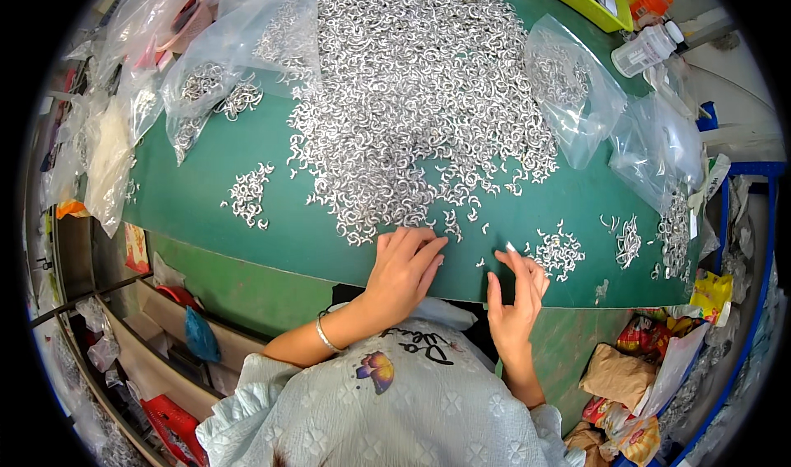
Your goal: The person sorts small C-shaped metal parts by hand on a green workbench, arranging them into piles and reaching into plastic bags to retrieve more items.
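Note:
A wide heap of small silvery crescent-shaped metal pieces (412, 80) covers the middle of the green tabletop (321, 261). My left hand (404, 269) rests at the heap's near edge, fingers bent loosely over the table and touching the nearest pieces; nothing held shows in it. To its right, my right hand (519, 294) is open, with thumb and fingers apart. A small white spot shows at one fingertip, and I cannot tell whether it is a nail or a piece. Just beyond that hand lies a small pile of crescents (560, 251). A few single pieces lie between my hands.
Another small pile (249, 195) sits at the left. Clear plastic bags of pieces (198, 96) stand at the far left, with another bag (568, 88) at the right. A yellow-green tray (585, 2) and a white bottle (647, 49) are at the far right. Shelving (148, 335) flanks the left.

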Demonstrator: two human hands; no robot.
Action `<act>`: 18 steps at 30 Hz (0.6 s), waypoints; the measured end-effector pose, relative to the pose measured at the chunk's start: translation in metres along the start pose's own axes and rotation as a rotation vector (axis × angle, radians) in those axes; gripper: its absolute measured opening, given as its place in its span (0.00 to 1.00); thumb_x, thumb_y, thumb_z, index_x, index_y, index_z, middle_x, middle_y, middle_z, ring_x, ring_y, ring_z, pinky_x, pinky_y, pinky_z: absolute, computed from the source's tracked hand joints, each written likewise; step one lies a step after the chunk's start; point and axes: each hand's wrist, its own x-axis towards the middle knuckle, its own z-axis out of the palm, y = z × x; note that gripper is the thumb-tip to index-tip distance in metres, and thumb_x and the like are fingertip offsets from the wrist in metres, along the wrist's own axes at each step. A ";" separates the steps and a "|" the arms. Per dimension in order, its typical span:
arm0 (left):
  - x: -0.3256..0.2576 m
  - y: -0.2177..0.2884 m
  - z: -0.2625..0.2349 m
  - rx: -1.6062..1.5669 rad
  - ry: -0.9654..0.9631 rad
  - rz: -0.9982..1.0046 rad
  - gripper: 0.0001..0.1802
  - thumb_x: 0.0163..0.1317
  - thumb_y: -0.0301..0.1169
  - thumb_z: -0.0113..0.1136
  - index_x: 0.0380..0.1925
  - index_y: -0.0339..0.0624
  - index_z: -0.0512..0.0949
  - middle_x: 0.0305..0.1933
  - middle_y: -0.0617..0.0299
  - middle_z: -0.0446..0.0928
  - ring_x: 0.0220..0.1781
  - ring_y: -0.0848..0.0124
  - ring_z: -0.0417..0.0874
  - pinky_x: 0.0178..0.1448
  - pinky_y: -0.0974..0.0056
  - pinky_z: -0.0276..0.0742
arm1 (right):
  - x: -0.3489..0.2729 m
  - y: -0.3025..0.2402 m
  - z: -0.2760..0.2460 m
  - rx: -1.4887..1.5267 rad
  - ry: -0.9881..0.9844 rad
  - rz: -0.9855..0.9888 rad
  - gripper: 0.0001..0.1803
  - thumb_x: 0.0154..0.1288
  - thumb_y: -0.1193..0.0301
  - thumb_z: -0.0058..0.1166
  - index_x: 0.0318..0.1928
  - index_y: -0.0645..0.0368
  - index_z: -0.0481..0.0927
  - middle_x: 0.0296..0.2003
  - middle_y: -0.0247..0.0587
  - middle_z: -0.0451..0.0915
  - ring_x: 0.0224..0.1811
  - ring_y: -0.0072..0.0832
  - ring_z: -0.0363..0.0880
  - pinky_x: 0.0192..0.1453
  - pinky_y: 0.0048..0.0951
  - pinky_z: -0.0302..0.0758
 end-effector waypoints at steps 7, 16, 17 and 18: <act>-0.008 0.002 0.001 -0.044 -0.053 -0.035 0.18 0.53 0.25 0.70 0.45 0.41 0.81 0.41 0.62 0.74 0.42 0.65 0.74 0.48 0.59 0.61 | -0.004 -0.004 0.009 0.060 0.060 -0.017 0.22 0.51 0.82 0.66 0.50 0.63 0.80 0.40 0.34 0.86 0.40 0.32 0.75 0.48 0.34 0.64; -0.008 0.001 0.003 -0.027 -0.030 -0.027 0.15 0.51 0.23 0.70 0.41 0.42 0.81 0.40 0.63 0.74 0.41 0.65 0.74 0.47 0.60 0.61 | -0.013 0.000 0.014 -0.052 0.077 -0.029 0.15 0.57 0.79 0.61 0.47 0.61 0.83 0.41 0.34 0.85 0.47 0.36 0.78 0.55 0.37 0.62; -0.008 0.001 0.003 -0.031 -0.031 -0.027 0.15 0.51 0.23 0.70 0.41 0.42 0.81 0.40 0.63 0.74 0.41 0.65 0.74 0.47 0.60 0.61 | -0.012 0.004 0.011 -0.097 0.108 -0.015 0.15 0.57 0.79 0.61 0.47 0.60 0.83 0.42 0.34 0.85 0.47 0.36 0.78 0.55 0.37 0.62; -0.009 0.001 0.002 -0.035 -0.031 -0.026 0.15 0.51 0.22 0.70 0.41 0.42 0.81 0.40 0.63 0.74 0.41 0.65 0.74 0.47 0.60 0.61 | -0.010 0.005 0.007 -0.126 0.122 0.032 0.15 0.58 0.80 0.59 0.48 0.60 0.83 0.42 0.35 0.85 0.48 0.36 0.77 0.55 0.36 0.61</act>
